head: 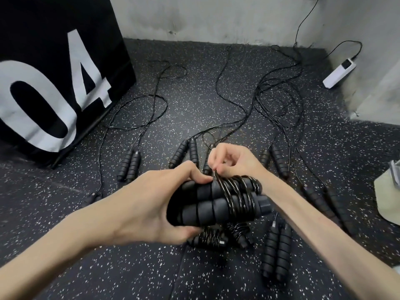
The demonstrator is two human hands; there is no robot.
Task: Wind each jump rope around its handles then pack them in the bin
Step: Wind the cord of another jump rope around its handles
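Observation:
My left hand (pixel 155 204) grips a pair of black ribbed jump rope handles (pixel 207 208) held side by side above the floor. Black rope (pixel 236 191) is coiled around their right half. My right hand (pixel 233 161) pinches the rope's loose end just above the coils, and a small loop (pixel 208 137) sticks up behind its fingers. Two wound ropes (pixel 213 238) lie on the floor under the held pair. Several unwound ropes with paired handles (pixel 129 164) lie spread across the floor beyond. The bin cannot be made out for sure.
A big black box marked "04" (pixel 54 83) stands at the left. A white power strip (pixel 338 72) with its cable lies by the wall at the back right. More handle pairs (pixel 277 250) lie near right. A pale object (pixel 387 198) sits at the right edge.

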